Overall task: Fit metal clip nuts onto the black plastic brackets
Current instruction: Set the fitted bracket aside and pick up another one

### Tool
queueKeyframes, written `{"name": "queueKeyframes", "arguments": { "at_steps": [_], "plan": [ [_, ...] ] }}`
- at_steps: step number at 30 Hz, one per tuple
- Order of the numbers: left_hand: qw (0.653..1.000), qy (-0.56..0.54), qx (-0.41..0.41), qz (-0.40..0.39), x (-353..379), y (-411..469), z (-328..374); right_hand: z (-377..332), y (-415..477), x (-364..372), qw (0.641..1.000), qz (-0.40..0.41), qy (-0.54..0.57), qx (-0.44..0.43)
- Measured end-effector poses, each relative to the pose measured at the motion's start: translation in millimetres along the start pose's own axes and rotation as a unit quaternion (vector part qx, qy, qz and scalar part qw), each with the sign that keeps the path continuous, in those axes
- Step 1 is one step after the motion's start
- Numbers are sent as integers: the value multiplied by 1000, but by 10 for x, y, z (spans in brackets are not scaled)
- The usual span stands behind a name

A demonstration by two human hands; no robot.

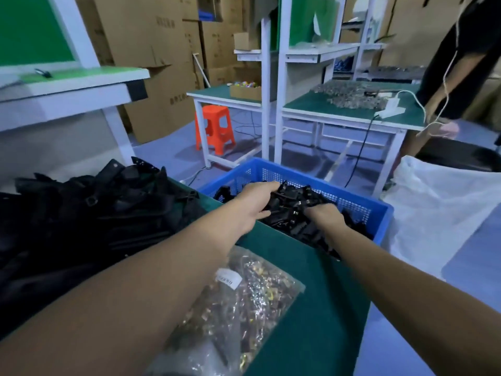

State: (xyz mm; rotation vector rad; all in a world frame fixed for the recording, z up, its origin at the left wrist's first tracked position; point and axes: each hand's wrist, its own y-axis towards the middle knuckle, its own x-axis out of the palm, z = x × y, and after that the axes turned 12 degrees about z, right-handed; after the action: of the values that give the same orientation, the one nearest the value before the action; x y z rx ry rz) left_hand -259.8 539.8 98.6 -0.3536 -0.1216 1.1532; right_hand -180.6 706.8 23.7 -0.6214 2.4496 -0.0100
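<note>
Presently: brackets (pixel 292 206), black, heaped in blue crate (pixel 381 226) beside table (pixel 311 294). Left hand (pixel 252 204): fingers curled round a bunch of them. Right hand (pixel 325 217): fingers buried in the heap, grip cannot be told. Clip nuts (pixel 244 308): bagged, on table, beneath left forearm.

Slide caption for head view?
Left hand and right hand gather black plastic brackets in blue mesh crate; clear bag of metal clip nuts nearby.
</note>
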Motion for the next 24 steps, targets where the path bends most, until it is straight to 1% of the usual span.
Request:
{"name": "queueKeyframes", "arguments": {
  "at_steps": [2,4,7,10,13,15,18,21,23,24],
  "plan": [
    [999,19,41,21,-241,-143,28,-240,-269,58,997,19,10,-79],
    [996,26,76,45,-527,-348,78,-499,-622,49,988,18,62,-140],
    [986,38,128,100,-1016,-721,136,-826,-1231,2,973,-10,134,-186],
    [972,48,170,156,-1554,-1117,60,-1074,-1866,48,956,-83,165,-229],
    [956,72,189,211,-2084,-1521,-156,-1212,-2513,228,934,-189,144,-268],
    [948,79,180,251,-2424,-1751,-358,-1247,-2898,429,918,-245,115,-291],
    [938,55,139,313,-2916,-2018,-731,-1251,-3425,794,893,-311,64,-317],
    [903,109,106,402,-3416,-2235,-1131,-1219,-3834,1157,873,-355,8,-334],
    [882,158,75,438,-3743,-2388,-1409,-1178,-4019,1387,855,-376,-52,-352],
    [874,163,64,454,-3898,-2454,-1551,-1163,-4089,1497,843,-374,-91,-376]
  ]
}}
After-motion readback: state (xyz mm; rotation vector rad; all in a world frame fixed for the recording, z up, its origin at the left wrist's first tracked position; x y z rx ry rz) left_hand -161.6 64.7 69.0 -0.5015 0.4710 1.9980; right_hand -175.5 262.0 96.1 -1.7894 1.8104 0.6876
